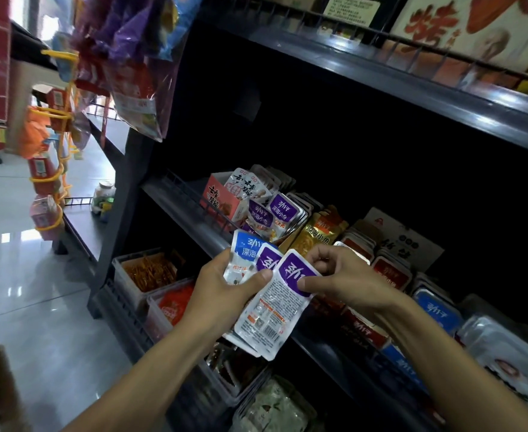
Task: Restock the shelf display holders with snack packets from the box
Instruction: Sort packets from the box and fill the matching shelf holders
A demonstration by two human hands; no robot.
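Head-worn view — forward and down, close on shelf [194, 219]

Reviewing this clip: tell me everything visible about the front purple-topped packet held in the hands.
The front purple-topped packet is a flat, glossy plastic sachet with rounded corners. We see its back: a purple band with white characters at the upper end, and a white panel of fine print, orange marks and a barcode below. It tilts diagonally, purple end up and to the right, atop a fan of similar packets. The left hand presses it with the thumb; the right hand pinches its purple end. It is held in front of the shelf.
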